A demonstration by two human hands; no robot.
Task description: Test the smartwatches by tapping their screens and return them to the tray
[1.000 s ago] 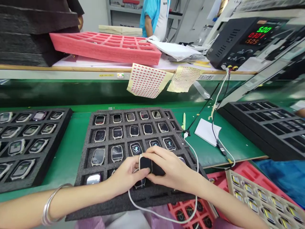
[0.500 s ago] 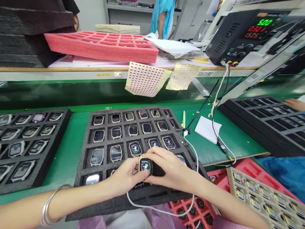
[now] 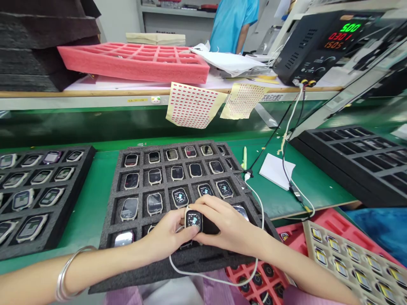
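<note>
A smartwatch body (image 3: 193,218) without a strap, its screen lit with a dial, is pinched between my two hands over the foam tray. My left hand (image 3: 171,233) grips its left side and lower edge, the thumb lying near the screen's bottom. On the right and top edges are the fingers of my right hand (image 3: 219,222). A white cable (image 3: 219,280) loops below and runs up to my left hand; its end is hidden there. Beneath lies a dark grey foam tray (image 3: 110,216) with rows of watch bodies, several with lit dials, such as one watch (image 3: 180,197) just above my hands.
Another foam tray of watches (image 3: 68,192) lies left; stacked black trays (image 3: 318,169) stand right. White paper (image 3: 277,171) and cables lie between. A power supply (image 3: 318,51) and red foam tray (image 3: 133,67) sit on the shelf. A beige tray (image 3: 346,264) is lower right. A person in blue (image 3: 233,25) stands behind.
My hands and the watch stay almost still. The person in blue behind the shelf has shifted right. A hand by the black trays at the right has left the view.
</note>
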